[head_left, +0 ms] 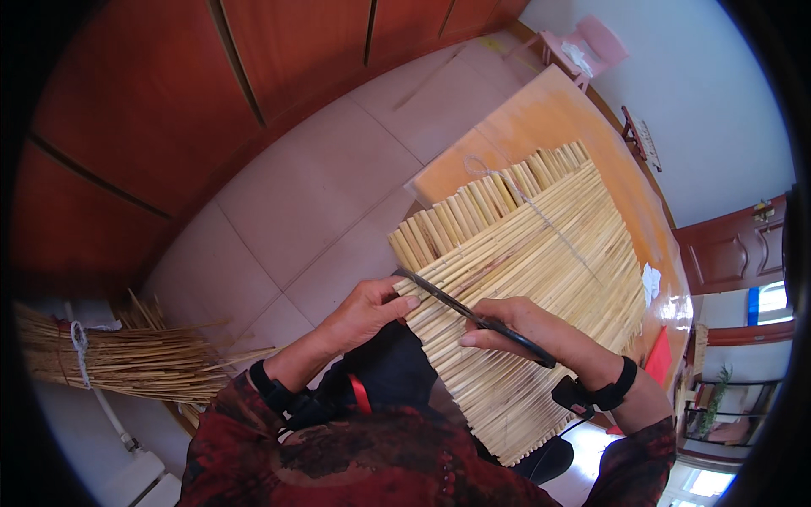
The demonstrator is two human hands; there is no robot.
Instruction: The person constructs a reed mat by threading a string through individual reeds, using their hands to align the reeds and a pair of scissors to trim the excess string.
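Observation:
A mat of pale straw-coloured stalks (532,262), tied in a row with thin string (553,226), slants across a wooden table and hangs over its near edge toward my lap. My right hand (515,321) is closed around the handles of dark scissors (456,304). Their blades point up and left, over the stalk ends at the mat's left edge. Fingers and thumb of my left hand (367,313) grip the stalk ends there, close beside the scissor tips. Whether the blades are parted is hard to make out.
Past the mat lies the orange-brown tabletop (541,106). A tied bundle of thin stalks (127,355) lies at the lower left. Reddish cabinets (169,93) line the far left, and a pink chair (591,46) stands beyond the table. White tissue (650,283) lies by the mat's right edge.

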